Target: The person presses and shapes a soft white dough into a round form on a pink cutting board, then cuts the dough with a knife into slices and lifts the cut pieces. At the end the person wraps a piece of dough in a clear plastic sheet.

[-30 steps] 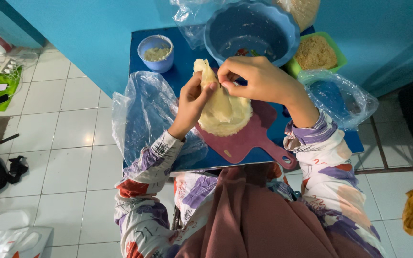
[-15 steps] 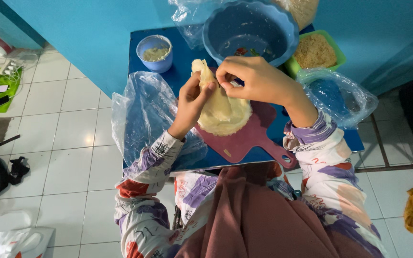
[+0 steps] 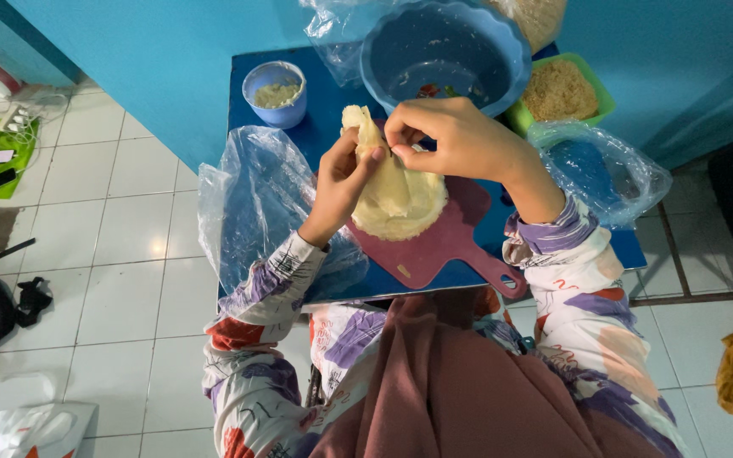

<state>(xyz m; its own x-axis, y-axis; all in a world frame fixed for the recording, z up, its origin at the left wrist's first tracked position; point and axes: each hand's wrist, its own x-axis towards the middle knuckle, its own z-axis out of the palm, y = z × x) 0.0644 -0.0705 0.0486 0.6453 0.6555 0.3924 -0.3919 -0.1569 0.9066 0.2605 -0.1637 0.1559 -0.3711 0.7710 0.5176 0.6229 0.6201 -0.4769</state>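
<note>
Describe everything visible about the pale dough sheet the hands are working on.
The dough sheet is a thin, pale yellow round that looks soft and pliable. Most of it lies flat on a dark red cutting board with a handle, on the blue table. Its left edge is lifted and folded upward into a peak. The left hand supports that raised fold from the side, while the right hand pinches the dough from above. Any filling is hidden.
</note>
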